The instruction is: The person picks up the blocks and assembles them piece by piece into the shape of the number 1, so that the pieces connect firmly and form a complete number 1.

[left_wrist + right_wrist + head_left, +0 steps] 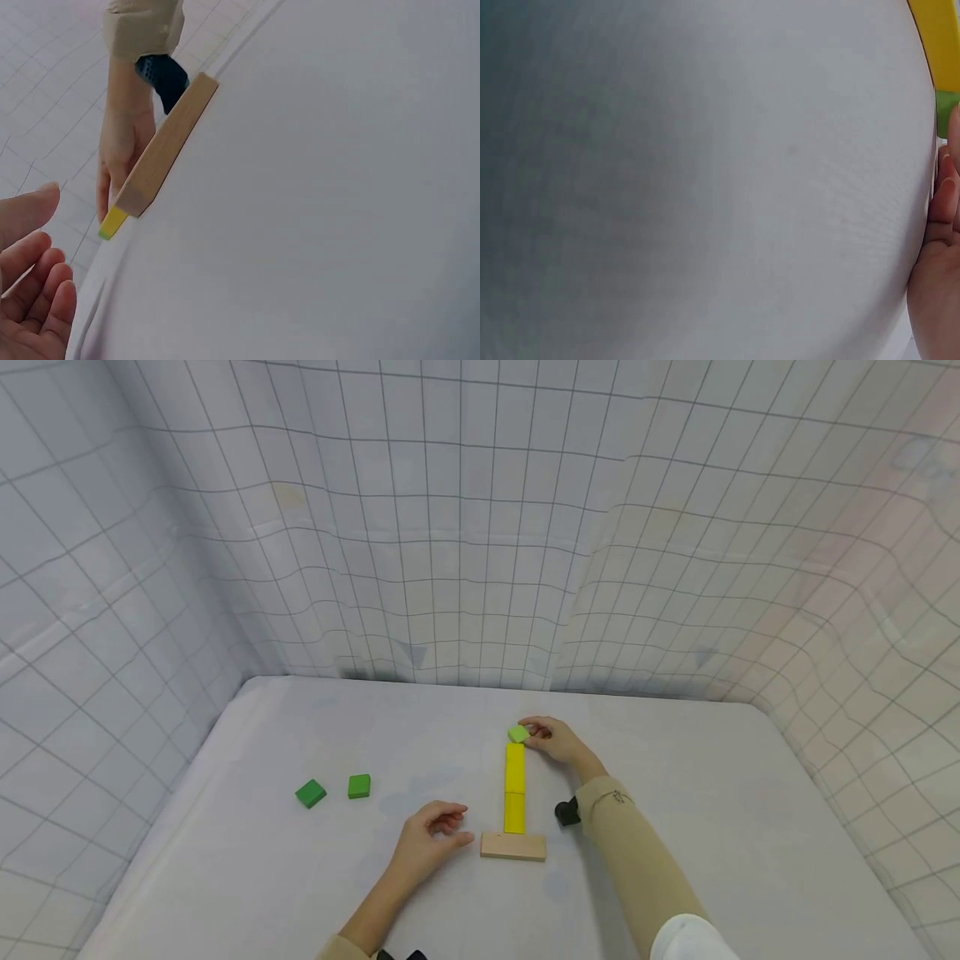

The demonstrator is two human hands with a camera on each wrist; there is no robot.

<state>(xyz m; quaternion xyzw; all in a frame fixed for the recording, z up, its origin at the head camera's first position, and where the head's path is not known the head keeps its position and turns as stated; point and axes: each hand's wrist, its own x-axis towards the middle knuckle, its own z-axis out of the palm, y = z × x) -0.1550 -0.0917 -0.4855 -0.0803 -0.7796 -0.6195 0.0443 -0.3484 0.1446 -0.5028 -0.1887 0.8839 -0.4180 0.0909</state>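
Right grip: the right hand [555, 739] pinches the light green block [518, 733] between thumb and fingers at its right side.
Light green block: at the far end of the yellow row, close against the far yellow block [515, 768] and turned askew to it; whether they touch is hard to tell from above.
Squaring it: best done, I judge, by turning the block until its edge lies flush with the yellow end, then letting go lightly so the row is not nudged.
Left grip: the left hand [426, 843] holds nothing, thumb apart from loosely bent fingers, just beside the wooden block [513, 847]; it could steady the near end if the row slides.
Yellow row: the near yellow block [514, 813] meets the far one end to end, with the wooden block crosswise at its near end.
Counter [712, 827]: two dark green blocks [359, 786] lie well apart to the left, shown only by the head view.
Left wrist view: brings out the wooden block's thickness.
Right wrist view: shows green right by yellow at low angle, but cuts off the pinch.
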